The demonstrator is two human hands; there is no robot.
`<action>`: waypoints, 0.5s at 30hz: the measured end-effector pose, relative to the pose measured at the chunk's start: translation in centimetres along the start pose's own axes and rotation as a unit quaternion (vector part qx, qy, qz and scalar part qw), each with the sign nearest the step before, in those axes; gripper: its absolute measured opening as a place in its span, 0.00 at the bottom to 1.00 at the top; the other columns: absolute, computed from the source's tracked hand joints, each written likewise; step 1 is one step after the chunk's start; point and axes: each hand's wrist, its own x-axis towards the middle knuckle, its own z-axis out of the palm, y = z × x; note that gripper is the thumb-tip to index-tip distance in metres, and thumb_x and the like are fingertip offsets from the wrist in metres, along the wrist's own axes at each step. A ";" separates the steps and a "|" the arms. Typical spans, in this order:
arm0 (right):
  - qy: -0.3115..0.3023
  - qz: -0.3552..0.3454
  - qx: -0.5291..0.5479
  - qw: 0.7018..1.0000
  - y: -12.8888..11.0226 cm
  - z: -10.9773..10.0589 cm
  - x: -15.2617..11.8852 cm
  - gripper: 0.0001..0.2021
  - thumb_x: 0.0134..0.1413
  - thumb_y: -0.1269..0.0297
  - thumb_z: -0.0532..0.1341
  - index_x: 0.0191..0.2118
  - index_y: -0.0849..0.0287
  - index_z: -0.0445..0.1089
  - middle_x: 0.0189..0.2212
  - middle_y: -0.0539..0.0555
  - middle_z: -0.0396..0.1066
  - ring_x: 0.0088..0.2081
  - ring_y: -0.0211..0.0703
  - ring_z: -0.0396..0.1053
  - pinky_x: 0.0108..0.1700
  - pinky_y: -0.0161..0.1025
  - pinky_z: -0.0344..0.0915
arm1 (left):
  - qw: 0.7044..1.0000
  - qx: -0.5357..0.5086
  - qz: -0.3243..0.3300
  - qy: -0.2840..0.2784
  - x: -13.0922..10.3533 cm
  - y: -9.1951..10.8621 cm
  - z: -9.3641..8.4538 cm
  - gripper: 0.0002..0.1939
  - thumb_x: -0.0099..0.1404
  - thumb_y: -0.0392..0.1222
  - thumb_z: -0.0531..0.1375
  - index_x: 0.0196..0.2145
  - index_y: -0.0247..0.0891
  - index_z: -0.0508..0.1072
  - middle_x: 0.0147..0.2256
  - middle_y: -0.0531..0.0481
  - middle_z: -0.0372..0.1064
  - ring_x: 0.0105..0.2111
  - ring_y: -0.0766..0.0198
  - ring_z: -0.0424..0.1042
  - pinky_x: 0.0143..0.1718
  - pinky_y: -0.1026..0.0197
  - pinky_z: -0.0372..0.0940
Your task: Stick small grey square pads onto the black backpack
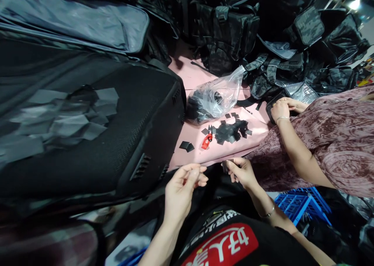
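My left hand [180, 192] is raised in front of my body, thumb and fingers curled into a pinch; whatever they hold, if anything, is too small to make out. To its right, my right hand [242, 172] pinches a small black square piece [227, 165] between thumb and fingers. Beyond both hands, a pile of similar black pieces [229, 132] lies on the pink tabletop [193, 158]. Beside the pile rest red-handled thread snips [207, 140]. Two more black pieces [186, 146] lie farther left.
A large black bag [140, 114] fills the left side, with grey squares [70, 121] scattered on it. Behind the pile sits a clear plastic bag [217, 98] with black items. Camouflage backpacks [224, 32] crowd the back. A co-worker's hands [284, 108] are at the right, above a blue crate [300, 205].
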 end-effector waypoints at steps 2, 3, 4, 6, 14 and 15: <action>0.009 -0.022 -0.025 0.999 0.1 0.0 0.0 0.19 0.45 0.49 0.60 0.20 0.62 0.66 0.12 0.46 0.60 0.10 0.28 0.55 0.13 0.27 0.48 | 1.000 -0.001 -0.003 -0.022 -0.6 0.0 -0.4 0.08 0.54 0.39 0.61 0.32 0.34 0.72 0.28 0.49 0.69 0.22 0.69 0.63 0.24 0.64 0.61; 0.017 -0.040 -0.044 0.998 0.1 0.1 -0.1 0.18 0.47 0.51 0.60 0.20 0.62 0.67 0.12 0.46 0.60 0.11 0.29 0.55 0.14 0.28 0.50 | 0.999 -0.006 -0.003 -0.036 -0.8 -0.1 -0.5 0.06 0.53 0.38 0.60 0.29 0.34 0.72 0.26 0.50 0.67 0.21 0.69 0.62 0.24 0.64 0.60; 0.028 -0.062 -0.065 0.996 0.2 0.2 -0.2 0.17 0.48 0.53 0.59 0.21 0.62 0.68 0.12 0.47 0.60 0.12 0.30 0.56 0.16 0.29 0.52 | 0.999 -0.014 -0.004 -0.051 -1.0 -0.3 -0.6 0.05 0.53 0.38 0.60 0.26 0.33 0.72 0.25 0.50 0.65 0.21 0.70 0.60 0.23 0.64 0.58; 0.052 -0.117 -0.112 0.985 0.1 0.4 -0.4 0.14 0.50 0.56 0.59 0.23 0.62 0.71 0.15 0.49 0.64 0.16 0.33 0.61 0.20 0.31 0.57 | 0.996 -0.024 -0.015 -0.081 -1.0 -0.5 -0.4 0.09 0.54 0.40 0.58 0.23 0.32 0.70 0.24 0.49 0.62 0.21 0.70 0.58 0.22 0.64 0.55; 0.029 -0.256 -0.260 0.930 0.5 0.4 -1.5 0.10 0.54 0.66 0.56 0.32 0.59 0.74 0.28 0.55 0.73 0.30 0.40 0.68 0.35 0.35 0.64 | 0.929 0.335 0.065 -0.145 0.0 0.0 1.6 0.13 0.60 0.51 0.55 0.27 0.38 0.68 0.25 0.53 0.62 0.25 0.66 0.60 0.27 0.63 0.57; 0.021 -0.255 -0.260 0.931 0.5 0.2 -1.6 0.10 0.54 0.66 0.56 0.32 0.59 0.74 0.28 0.55 0.73 0.30 0.40 0.68 0.36 0.35 0.64 | 0.914 0.366 0.083 -0.154 -0.1 -0.1 1.6 0.13 0.62 0.50 0.53 0.26 0.39 0.66 0.24 0.54 0.62 0.25 0.66 0.61 0.28 0.63 0.58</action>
